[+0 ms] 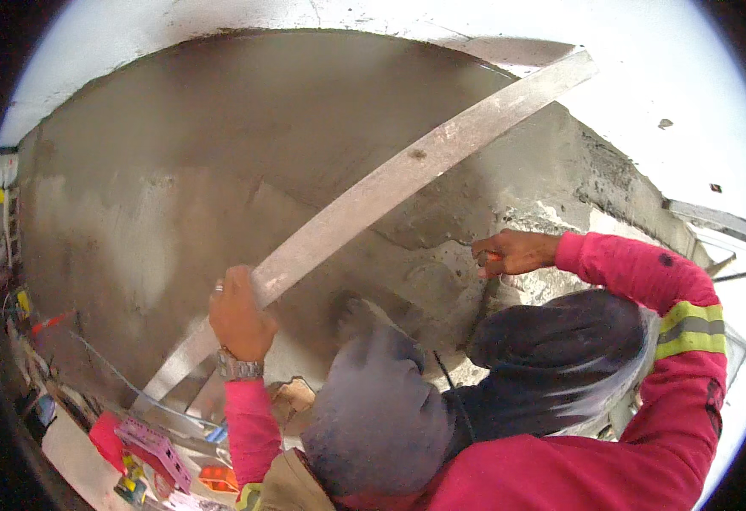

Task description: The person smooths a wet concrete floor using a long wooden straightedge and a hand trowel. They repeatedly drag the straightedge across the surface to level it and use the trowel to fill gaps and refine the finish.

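Note:
My left hand [242, 313], with a ring and a wristwatch, is wrapped round a long, flat metal straightedge [431, 162]. The bar slants from the lower left up to the far right, across a broad surface of smeared grey mortar [211, 136]. Close to my bent legs, my right hand [517, 253] is closed, held away from the bar. A bit of orange shows between its fingers; the rest of what it grips is hidden. Near that hand, the edge of the mortar [424, 234] is ragged, with rough, pale patches beside it.
A pink plastic crate [153, 453] stands at the lower left, beside an orange object [218, 479] and assorted clutter. A thin cord [126, 381] runs near the bar's lower end. White surfaces border the mortar above and right, with a metal bar [717, 221] at the right.

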The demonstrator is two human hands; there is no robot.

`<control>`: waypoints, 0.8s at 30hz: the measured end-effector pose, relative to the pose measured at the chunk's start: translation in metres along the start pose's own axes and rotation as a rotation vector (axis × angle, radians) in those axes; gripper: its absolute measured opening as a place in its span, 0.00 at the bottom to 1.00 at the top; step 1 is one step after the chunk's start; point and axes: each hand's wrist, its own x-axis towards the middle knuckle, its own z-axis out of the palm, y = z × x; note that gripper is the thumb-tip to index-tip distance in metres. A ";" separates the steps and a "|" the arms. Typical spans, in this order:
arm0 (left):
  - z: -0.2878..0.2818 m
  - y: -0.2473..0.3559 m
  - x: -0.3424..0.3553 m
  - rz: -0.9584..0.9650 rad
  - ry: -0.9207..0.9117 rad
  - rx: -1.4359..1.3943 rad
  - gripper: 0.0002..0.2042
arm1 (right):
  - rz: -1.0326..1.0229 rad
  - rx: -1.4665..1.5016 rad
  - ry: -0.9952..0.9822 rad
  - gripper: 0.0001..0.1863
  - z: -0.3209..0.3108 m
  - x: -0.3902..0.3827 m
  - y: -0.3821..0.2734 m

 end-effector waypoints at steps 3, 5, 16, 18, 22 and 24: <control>0.003 0.005 0.003 -0.057 -0.058 0.125 0.28 | -0.181 0.102 0.041 0.19 0.045 0.029 0.044; 0.004 -0.002 -0.001 -0.043 -0.057 0.207 0.31 | 0.094 0.397 -0.097 0.19 0.059 0.046 0.030; -0.028 0.035 0.010 -0.167 -0.241 0.419 0.38 | 0.123 0.887 0.439 0.25 0.024 -0.033 0.159; -0.034 0.036 0.012 -0.196 -0.306 0.442 0.40 | 0.099 0.957 0.460 0.21 0.028 -0.041 0.166; -0.029 0.016 0.008 -0.107 -0.331 0.456 0.42 | -0.160 0.658 0.497 0.17 0.054 0.001 0.115; -0.040 0.019 0.016 -0.087 -0.364 0.504 0.42 | -0.360 0.517 0.341 0.16 0.067 0.061 0.079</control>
